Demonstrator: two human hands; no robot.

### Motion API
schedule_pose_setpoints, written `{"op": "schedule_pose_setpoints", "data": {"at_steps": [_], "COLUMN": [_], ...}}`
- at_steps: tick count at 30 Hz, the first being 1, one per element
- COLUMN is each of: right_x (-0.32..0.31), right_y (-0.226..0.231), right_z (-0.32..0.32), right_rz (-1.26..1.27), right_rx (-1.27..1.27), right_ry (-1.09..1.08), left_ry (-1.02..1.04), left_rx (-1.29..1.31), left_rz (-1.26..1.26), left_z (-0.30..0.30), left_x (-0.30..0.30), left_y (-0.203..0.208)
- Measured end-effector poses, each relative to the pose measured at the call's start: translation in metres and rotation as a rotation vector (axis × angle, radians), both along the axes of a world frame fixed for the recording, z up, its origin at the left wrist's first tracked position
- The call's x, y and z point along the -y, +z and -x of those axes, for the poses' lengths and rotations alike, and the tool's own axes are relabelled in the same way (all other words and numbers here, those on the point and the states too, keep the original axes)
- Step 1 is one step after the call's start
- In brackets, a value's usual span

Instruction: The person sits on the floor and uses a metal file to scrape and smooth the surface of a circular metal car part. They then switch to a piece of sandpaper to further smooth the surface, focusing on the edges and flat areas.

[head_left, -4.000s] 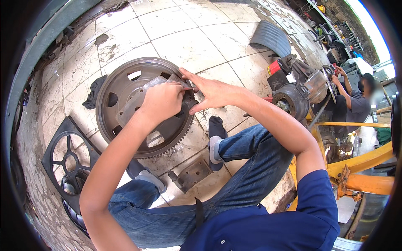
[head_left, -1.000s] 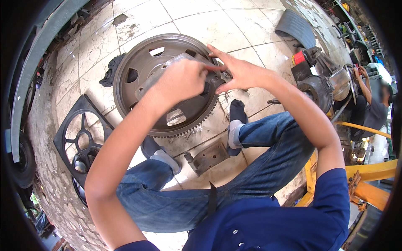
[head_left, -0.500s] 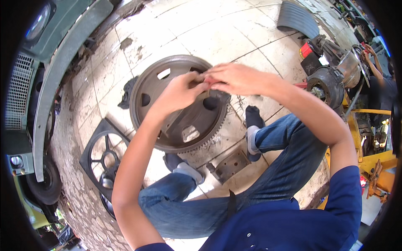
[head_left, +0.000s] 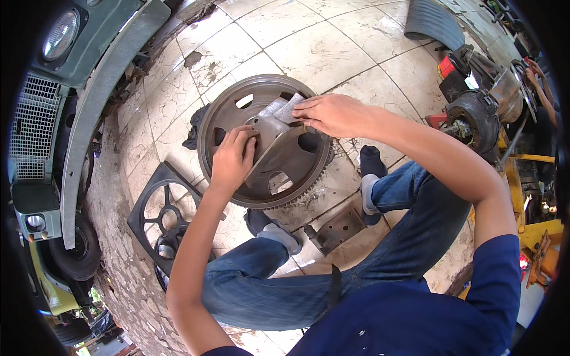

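Note:
A large round metal flywheel [head_left: 217,169] with cut-out windows and a toothed rim lies on the floor before me. An angled metal plate [head_left: 268,126] rests on top of it. My left hand [head_left: 233,157] is closed on the plate's near left edge, thumb toward me. With the fingers of my right hand [head_left: 338,115] I hold a thin grey rectangular sheet [head_left: 289,108], which looks like sandpaper, against the plate's far right part. The right fingertips cover the sheet's right end.
Near my feet lies a metal block with holes [head_left: 338,231]. A black fan shroud [head_left: 138,215] is on the left, a dark cloth [head_left: 195,127] beside the flywheel. A vehicle bumper [head_left: 89,118] stands far left. Right are a greasy axle assembly [head_left: 475,118] and another person's arm [head_left: 543,89].
My hands, whose fingertips met above the flywheel, have moved apart. The left has come down onto the plate's edge; the right now lays the grey sheet on the plate. The view shifted slightly.

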State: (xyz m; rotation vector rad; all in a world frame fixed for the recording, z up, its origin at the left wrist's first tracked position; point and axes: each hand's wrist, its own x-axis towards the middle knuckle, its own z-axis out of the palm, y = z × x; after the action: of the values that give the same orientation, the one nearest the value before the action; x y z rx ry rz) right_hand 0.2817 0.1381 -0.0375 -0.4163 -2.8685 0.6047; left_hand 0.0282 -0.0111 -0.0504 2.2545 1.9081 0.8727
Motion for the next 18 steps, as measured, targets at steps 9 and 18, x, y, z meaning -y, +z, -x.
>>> {"op": "schedule_pose_setpoints", "data": {"at_steps": [9, 18], "right_x": [0.013, 0.036], "right_y": [0.009, 0.033], "right_z": [0.001, 0.005], "right_rz": [-0.190, -0.168], "right_rx": [0.184, 0.472], "right_ry": [-0.118, -0.111], "left_ry": [-0.011, -0.043], "left_rx": [0.096, 0.118], "left_rz": [0.011, -0.030], "left_z": [0.006, 0.008], "left_x": [-0.004, -0.004], "left_y": [-0.007, -0.009]}}
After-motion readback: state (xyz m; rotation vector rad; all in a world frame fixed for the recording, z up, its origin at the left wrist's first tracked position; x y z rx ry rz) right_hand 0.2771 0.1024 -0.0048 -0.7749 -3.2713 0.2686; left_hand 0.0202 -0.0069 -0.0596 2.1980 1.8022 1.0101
